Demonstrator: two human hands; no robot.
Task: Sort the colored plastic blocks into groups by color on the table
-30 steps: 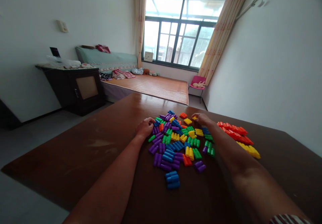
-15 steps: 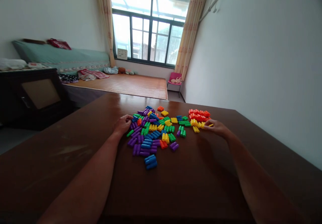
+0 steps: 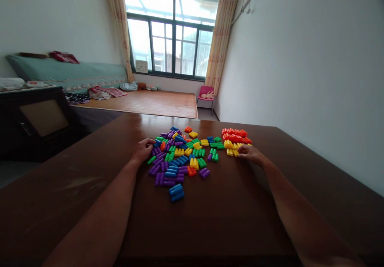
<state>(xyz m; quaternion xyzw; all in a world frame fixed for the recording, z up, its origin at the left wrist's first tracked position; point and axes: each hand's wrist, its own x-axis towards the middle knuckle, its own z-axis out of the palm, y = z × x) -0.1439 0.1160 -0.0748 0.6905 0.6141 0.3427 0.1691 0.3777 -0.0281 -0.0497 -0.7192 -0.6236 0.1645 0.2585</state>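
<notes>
My left hand (image 3: 143, 150) rests at the left edge of a loose pile of coloured plastic tube blocks. Its fingers are curled against blue and purple blocks (image 3: 158, 150); whatever they may hold is hidden. To the right, my right hand (image 3: 250, 154) pinches at a yellow tube block (image 3: 235, 153) in the front yellow row. Behind those fingers runs a longer row of yellow blocks (image 3: 229, 144). Beyond it lie two rows of orange-red blocks (image 3: 233, 137). Green blocks (image 3: 214, 157) and blue blocks (image 3: 176, 192) lie in small joined groups.
The blocks lie on a dark brown, glossy table (image 3: 216, 215). Past its far edge is a low bed (image 3: 162, 102) with cloths on it. A pink chair (image 3: 205, 91) stands below the window, and a dark cabinet (image 3: 45, 115) is at the left.
My right hand has moved slightly left and nearer along the yellow blocks. A yellow block it held now sits at the row's right end. The left hand stays by the pile; the view shifted slightly.
</notes>
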